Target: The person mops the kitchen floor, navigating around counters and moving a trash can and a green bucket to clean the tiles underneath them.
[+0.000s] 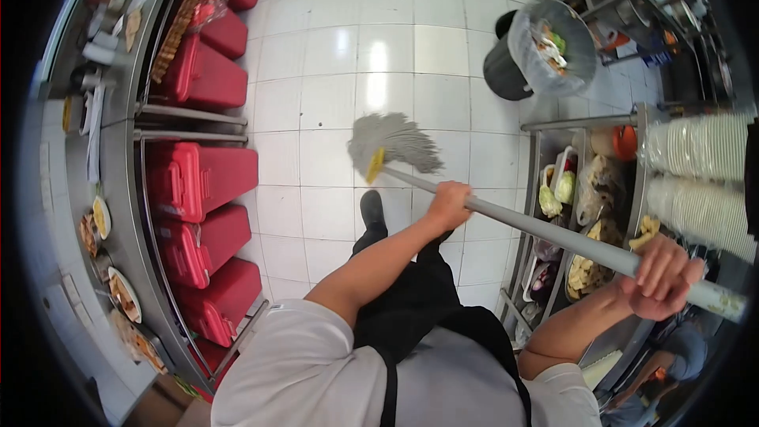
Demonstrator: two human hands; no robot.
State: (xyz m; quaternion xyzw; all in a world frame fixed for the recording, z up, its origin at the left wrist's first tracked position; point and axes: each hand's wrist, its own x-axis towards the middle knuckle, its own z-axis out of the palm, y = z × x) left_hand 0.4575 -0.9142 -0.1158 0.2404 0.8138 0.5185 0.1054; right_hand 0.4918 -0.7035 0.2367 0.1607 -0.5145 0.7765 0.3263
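A mop slants across my view, its grey handle running from the upper end at the right down to a yellow clamp near the middle. Its grey string head lies spread on the white tiled floor, ahead of my boot. My left hand is wrapped round the lower part of the handle. Higher up, close to the handle's top end, my right hand grips it with curled fingers.
Red lidded bins fill the shelf under the steel counter at left. A lined trash bin with food scraps stands ahead at right. Beside my right arm is a rack with food containers and stacked white containers. Another person is at lower right.
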